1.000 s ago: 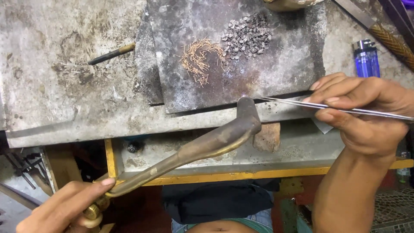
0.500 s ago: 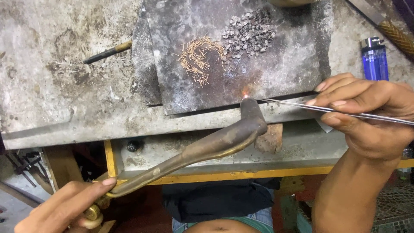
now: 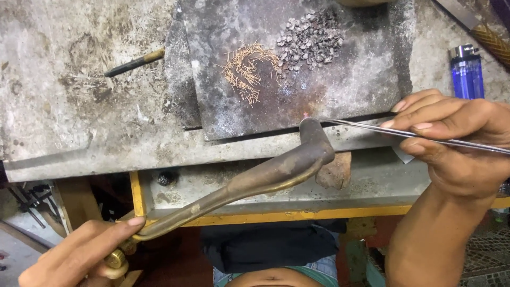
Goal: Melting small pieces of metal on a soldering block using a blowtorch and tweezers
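My left hand (image 3: 79,255) grips the brass end of a long curved metal torch (image 3: 265,175). The torch's bent nozzle points at the near edge of a dark slab (image 3: 340,85), where a small reddish glow shows. My right hand (image 3: 457,138) pinches long thin steel tweezers (image 3: 366,126), and their tip meets the nozzle mouth at that glow. On the slab lie a heap of thin golden wire bits (image 3: 247,72) and a heap of small grey metal pieces (image 3: 311,40).
A blue lighter (image 3: 467,72) stands at the right of the slab. A dark rod with a wooden end (image 3: 133,62) lies on the stained grey bench (image 3: 79,117). Under the bench runs a yellow frame (image 3: 276,217). A braided handle (image 3: 489,40) crosses the top right corner.
The view has shifted slightly. A small flame or glow has appeared at the torch nozzle by the tweezers' tip. Both hands stay in nearly the same places.
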